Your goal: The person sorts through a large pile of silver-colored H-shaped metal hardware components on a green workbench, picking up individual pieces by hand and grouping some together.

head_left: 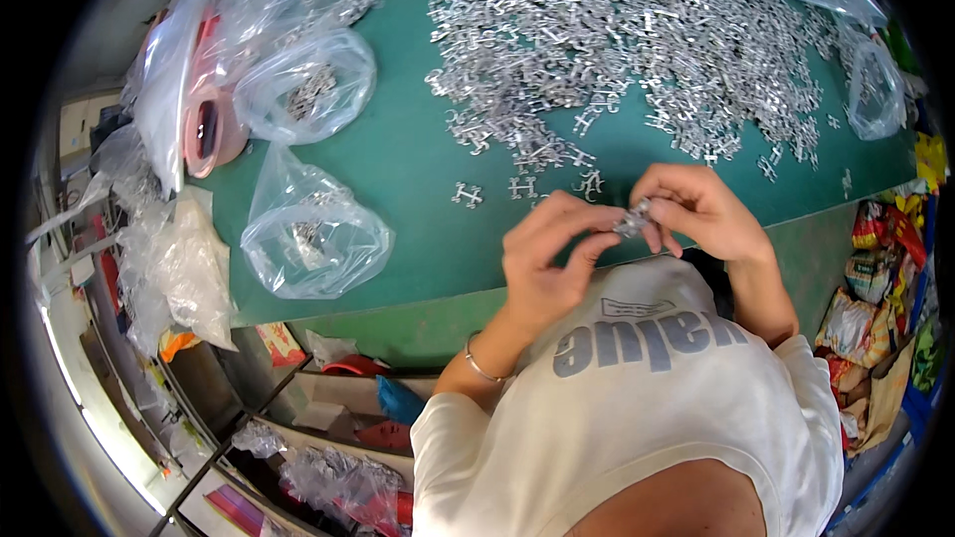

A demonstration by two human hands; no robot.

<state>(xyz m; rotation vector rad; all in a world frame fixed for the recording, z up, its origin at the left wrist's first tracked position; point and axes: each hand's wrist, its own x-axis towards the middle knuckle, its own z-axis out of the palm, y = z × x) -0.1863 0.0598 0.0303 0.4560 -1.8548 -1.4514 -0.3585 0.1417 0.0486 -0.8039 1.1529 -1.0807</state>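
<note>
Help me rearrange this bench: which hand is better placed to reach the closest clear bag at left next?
Probably the left hand: it is nearer the clear bag, with the right hand beyond it. Both hands seem busy with metal pieces.

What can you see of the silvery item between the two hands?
The silvery item looks small, shiny, metallic and knobbly. The left hand and right hand pinch it between them, by the near edge of the green table. They partly cover it, so its full outline and piece count are unclear.
</note>
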